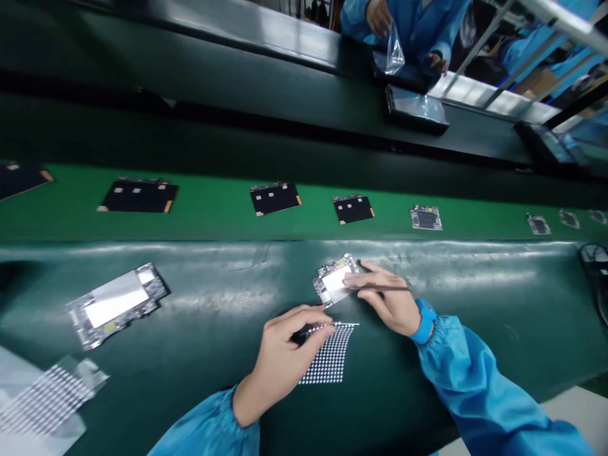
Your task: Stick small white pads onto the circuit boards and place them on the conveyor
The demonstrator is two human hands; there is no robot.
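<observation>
Pinched between thumb and fingers of my left hand is a sheet of round dot stickers, hanging just above the green bench mat. Beyond it lies a circuit board with a bright silver plate. My right hand reaches over that board's right side, fingertips at the plate. A thin dark tool, like tweezers, runs across its fingers; the tip is blurred. At the left, a larger-looking circuit board with a silver plate rests on the mat. Another dotted sticker sheet sits at the lower left.
Along a bright green conveyor belt lie several black-covered boards and bare boards. Behind rises a dark ledge bearing a film-wrapped black tray. A co-worker in blue sleeves handles clear film there. Black cables sit at far right.
</observation>
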